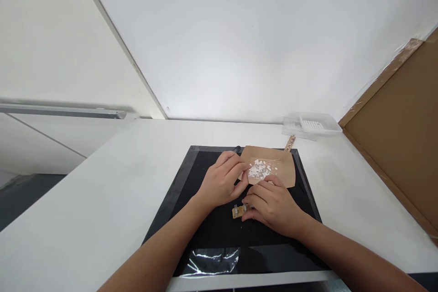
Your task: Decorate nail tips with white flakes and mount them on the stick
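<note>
My left hand (226, 179) is over the near left edge of a brown paper tray (287, 171), thumb and forefinger tips brought together beside a pile of small white pieces (259, 169). Anything between those fingertips is too small to make out. In my right hand (272, 204) is one end of a short wooden strip (236, 212) with small clear or metallic posts standing on it. The fingers cover the strip's right part. Thin wooden sticks (273, 160) lie behind the white pieces in the tray.
Under everything is a black mat (212, 232) with shiny tape along its front, on a white table (112, 191). A wooden strip with markings (289, 143) pokes out behind the tray. Clear plastic containers (321, 123) stand at the back right, beside a cardboard panel (400, 123).
</note>
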A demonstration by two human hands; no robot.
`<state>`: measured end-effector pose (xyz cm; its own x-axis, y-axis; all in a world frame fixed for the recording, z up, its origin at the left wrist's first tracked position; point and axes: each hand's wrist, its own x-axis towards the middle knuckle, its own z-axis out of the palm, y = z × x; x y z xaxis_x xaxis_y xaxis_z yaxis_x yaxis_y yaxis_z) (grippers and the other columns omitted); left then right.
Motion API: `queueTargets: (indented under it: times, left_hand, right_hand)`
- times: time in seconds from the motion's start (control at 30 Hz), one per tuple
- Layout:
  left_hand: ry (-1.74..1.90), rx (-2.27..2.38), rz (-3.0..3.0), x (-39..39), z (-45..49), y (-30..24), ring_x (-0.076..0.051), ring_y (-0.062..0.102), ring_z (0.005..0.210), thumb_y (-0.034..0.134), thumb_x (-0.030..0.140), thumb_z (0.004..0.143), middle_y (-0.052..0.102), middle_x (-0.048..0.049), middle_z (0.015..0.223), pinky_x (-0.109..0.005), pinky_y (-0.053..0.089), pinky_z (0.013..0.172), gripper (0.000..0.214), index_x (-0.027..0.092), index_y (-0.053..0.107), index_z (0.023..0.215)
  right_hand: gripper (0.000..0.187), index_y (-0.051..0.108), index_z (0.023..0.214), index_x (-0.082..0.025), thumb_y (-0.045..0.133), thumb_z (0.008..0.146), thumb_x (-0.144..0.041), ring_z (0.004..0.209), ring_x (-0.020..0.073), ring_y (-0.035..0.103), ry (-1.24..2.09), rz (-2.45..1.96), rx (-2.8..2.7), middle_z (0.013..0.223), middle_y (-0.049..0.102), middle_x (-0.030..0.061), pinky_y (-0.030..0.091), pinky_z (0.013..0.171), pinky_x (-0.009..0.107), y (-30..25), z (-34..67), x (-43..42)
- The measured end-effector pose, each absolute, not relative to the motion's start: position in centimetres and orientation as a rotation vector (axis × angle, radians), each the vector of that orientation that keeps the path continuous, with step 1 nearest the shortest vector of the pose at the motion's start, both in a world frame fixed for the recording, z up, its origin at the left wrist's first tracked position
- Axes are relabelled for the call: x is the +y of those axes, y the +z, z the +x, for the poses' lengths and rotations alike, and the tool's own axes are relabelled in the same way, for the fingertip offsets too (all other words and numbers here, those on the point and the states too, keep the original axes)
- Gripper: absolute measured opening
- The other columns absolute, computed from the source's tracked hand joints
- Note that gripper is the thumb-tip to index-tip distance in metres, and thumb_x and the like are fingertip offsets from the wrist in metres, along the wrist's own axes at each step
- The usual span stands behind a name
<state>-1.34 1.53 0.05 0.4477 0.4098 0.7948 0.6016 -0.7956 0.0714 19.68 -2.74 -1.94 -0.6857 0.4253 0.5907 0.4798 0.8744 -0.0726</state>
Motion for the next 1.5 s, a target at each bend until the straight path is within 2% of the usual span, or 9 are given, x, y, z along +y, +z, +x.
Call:
queueTargets:
  times: [0.87,1.5]
  left_hand:
    - [-1.259,-0.893,-2.541,1.42,-1.09,-0.04,-0.023,0.060,0.091,0.063,0.006,0.089,0.070,-0.0057,0.090,-0.039,0.058,0.084,0.019,0.020,0.065,0.102]
    - [-1.264,-0.902,-2.567,1.54,-1.23,-0.55,-0.024,0.059,0.092,0.064,0.006,0.089,0.069,-0.0056,0.090,-0.039,0.058,0.085,0.020,0.020,0.065,0.103]
  right_hand:
    - [0.038,0.069,0.096,-0.019,0.064,0.104,-0.057,0.089,0.0188,0.067,-0.075,-0.692,-2.465,0.092,0.077,0.0025,0.037,0.091,0.039,-2.25,19.59,-2.65]
    - [0.035,0.068,0.096,-0.018,0.069,0.103,-0.053,0.087,0.0182,0.068,-0.058,-0.674,-2.459,0.092,0.076,0.0014,0.036,0.090,0.038,-2.25,19.66,-2.66]
